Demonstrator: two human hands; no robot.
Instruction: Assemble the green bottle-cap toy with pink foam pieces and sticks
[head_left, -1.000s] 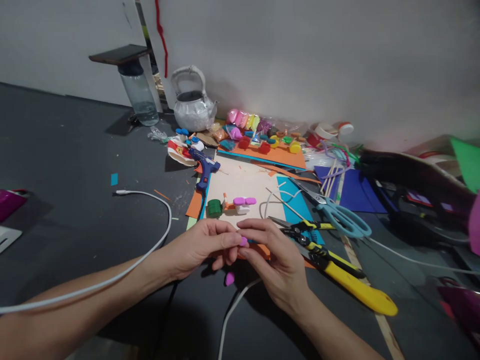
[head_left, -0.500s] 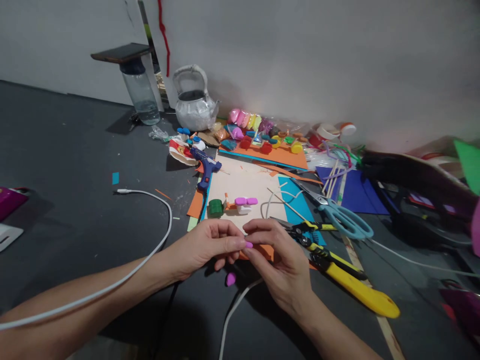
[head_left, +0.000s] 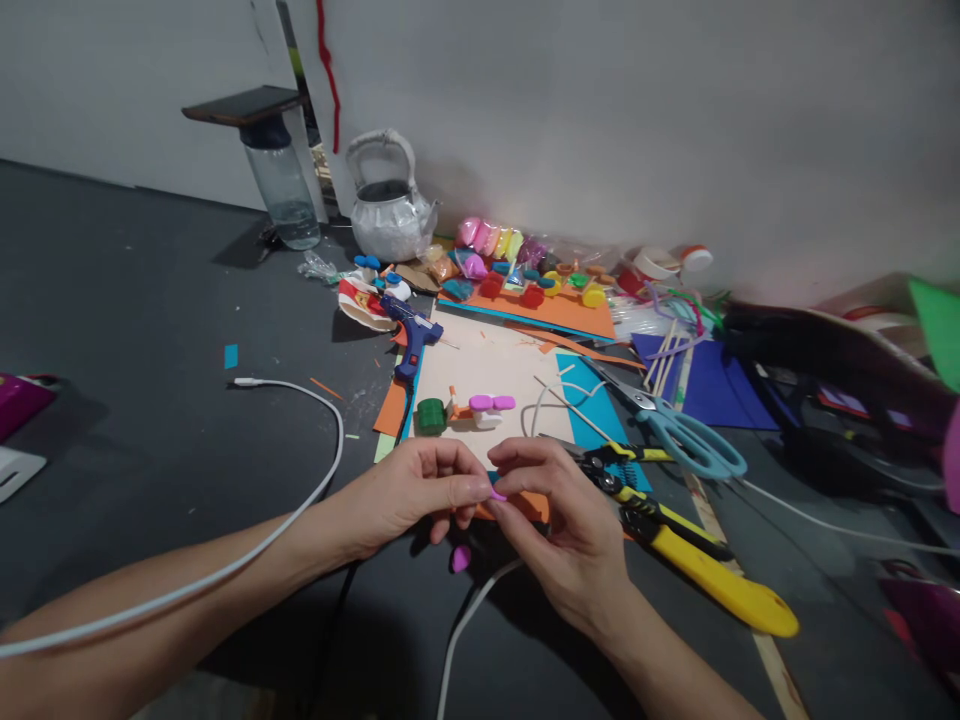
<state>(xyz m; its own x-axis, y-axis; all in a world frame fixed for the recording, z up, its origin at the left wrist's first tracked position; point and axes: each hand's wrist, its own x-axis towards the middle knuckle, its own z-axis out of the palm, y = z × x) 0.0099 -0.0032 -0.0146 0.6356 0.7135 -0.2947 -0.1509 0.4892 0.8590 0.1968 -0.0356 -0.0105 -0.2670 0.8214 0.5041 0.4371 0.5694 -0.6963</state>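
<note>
Between the fingertips of both hands is a small pink piece of modelling clay, mostly covered by fingers. My left hand pinches it from the left with thumb and fingers. From the right, my right hand closes thumb and forefinger on its other side. Another pink clay lump lies on the dark table just below my left fingers. Beyond the hands, a small figure with a pink top, orange parts and a white base rests on cream paper, beside a green coiled roll.
Right of my hands lie black-and-yellow pliers, a yellow cutter and blue-handled scissors. A blue glue gun lies at the paper's left edge. Behind stand a metal kettle and a water bottle. A white cable crosses my left forearm.
The pink piece between my fingertips has turned slightly and shows less of itself. My right fingers have shifted a little; the other things stay where they were.
</note>
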